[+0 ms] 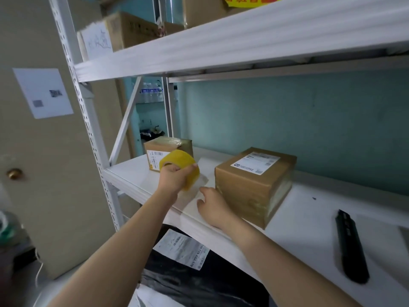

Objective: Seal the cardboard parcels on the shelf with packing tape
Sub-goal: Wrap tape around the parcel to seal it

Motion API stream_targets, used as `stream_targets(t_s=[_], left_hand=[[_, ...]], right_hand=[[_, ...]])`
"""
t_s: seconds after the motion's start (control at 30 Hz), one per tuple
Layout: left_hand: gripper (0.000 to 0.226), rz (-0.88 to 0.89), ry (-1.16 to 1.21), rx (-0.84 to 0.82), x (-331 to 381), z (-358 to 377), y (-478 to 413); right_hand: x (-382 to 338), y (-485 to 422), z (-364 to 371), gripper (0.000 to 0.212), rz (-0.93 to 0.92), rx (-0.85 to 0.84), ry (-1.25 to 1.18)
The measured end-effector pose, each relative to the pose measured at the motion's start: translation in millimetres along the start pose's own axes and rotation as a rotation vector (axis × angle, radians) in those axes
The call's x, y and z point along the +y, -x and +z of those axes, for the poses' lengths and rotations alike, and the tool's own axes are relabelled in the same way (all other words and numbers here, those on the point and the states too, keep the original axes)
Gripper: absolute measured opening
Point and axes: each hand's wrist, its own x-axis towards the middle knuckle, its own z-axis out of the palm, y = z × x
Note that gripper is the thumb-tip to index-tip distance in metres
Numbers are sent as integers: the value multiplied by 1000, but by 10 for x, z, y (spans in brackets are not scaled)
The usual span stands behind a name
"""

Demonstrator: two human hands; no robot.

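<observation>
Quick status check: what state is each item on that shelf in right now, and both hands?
Tape roll: lifted off the shelf, gripped by the left hand, a strip pulled out toward the right.
Right hand: at the strip's free end beside the near parcel; grip unclear.
Near parcel: closed, label on top, tape on its side.
Far parcel: closed, taped over the top.
Black cutter: lying flat on the shelf, untouched.

Shelf (309, 218): one parcel (254, 185) mid-frame, second parcel (168, 149) behind it toward left. Tape roll (180, 168) in left hand (174, 180), between the parcels. Right hand (212, 207) rests beside nearer parcel's left face. Knife (352, 247) lower right, well apart.
</observation>
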Motion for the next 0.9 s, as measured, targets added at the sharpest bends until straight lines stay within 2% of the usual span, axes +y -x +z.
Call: stream_targets(t_s=[0.1, 0.13, 0.27, 0.33, 0.4, 0.43, 0.47, 0.57, 0.63, 0.7, 0.8, 0.9], left_hand=[[52, 26, 3, -46, 78, 45, 33], [50, 38, 13, -66, 96, 46, 40], [31, 85, 79, -59, 380, -55, -23], [40, 100, 60, -84, 530, -158, -63], [29, 101, 76, -127, 605, -226, -41], [27, 91, 86, -143, 625, -247, -8], [29, 82, 95, -152, 646, -262, 36], [41, 84, 130, -151, 693, -332, 164], [44, 87, 159, -140, 741, -388, 220], [39, 99, 178, -137, 795, -410, 298], [18, 103, 226, -173, 894, -393, 438], [40, 141, 266, -226, 985, -353, 614]], right_hand=[[-9, -111, 25, 9, 23, 35, -24], [-7, -152, 50, 12, 47, 27, -23], [-37, -284, 127, 55, 121, 1, -112], [-102, -302, 122, 65, 152, 5, -314], [-201, -283, 68, 49, 142, -2, -649], [-254, -253, 31, 35, 125, -34, -836], [-312, -204, -7, 30, 111, -70, -998], [-422, -47, -119, 37, 113, -205, -1330], [-467, 61, -190, 27, 116, -273, -1476], [-524, 161, -260, 18, 147, -253, -1526], [-559, 274, -334, 21, 153, -90, -1409], [-594, 455, -477, 18, 125, 85, -1292]])
